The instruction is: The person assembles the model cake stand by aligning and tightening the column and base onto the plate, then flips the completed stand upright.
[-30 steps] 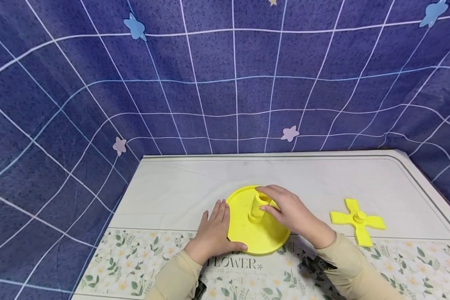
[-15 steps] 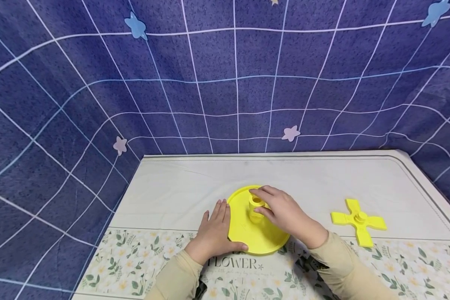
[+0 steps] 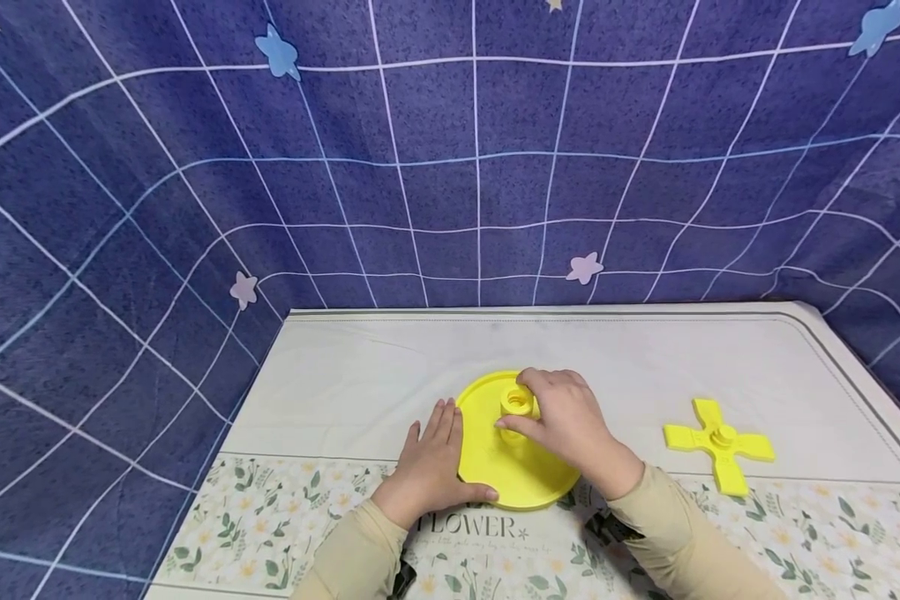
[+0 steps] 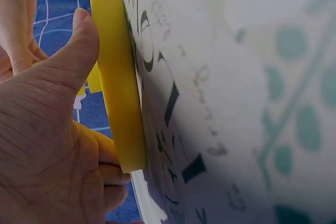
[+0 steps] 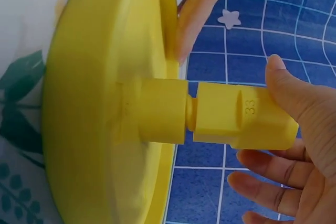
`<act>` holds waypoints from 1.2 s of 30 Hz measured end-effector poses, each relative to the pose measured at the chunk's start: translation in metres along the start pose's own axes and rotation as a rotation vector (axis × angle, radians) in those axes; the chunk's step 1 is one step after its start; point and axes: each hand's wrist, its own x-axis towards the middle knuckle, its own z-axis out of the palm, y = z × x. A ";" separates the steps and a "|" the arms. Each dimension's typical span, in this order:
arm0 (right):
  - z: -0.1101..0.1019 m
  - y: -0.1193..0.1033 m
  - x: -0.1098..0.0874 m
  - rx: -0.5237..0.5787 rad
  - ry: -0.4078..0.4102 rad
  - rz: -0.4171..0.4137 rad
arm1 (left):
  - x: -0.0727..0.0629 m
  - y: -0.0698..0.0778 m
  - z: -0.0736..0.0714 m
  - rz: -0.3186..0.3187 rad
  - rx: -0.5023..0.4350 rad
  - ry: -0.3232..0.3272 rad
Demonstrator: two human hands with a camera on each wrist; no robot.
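Since a second earlier, our right grip had shifted slightly left, bringing the tilted yellow cylinder nearly upright. On our flower-print counter lay the round yellow dish; our left grip stayed unclenched against its rim, fingers straight. Our right grip grasped the cylinder between thumb and fingers. Well apart to our right, we saw the yellow four-armed cross. Over the dish's middle stood the cylinder, marked 33, above a yellow collar, a narrow neck showing between them.
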 end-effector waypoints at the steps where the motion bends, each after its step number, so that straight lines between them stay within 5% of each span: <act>1: 0.000 0.000 -0.001 0.000 0.005 0.006 | 0.000 0.000 0.000 0.001 -0.001 -0.001; 5: -0.001 0.001 -0.003 0.060 -0.025 0.021 | 0.001 0.001 0.001 -0.002 -0.004 -0.004; 15: -0.008 0.011 0.002 0.488 -0.195 -0.083 | 0.001 0.001 0.001 -0.005 -0.008 -0.013; 36: 0.004 0.007 -0.002 0.342 -0.144 0.084 | 0.000 -0.001 0.002 -0.007 -0.035 -0.007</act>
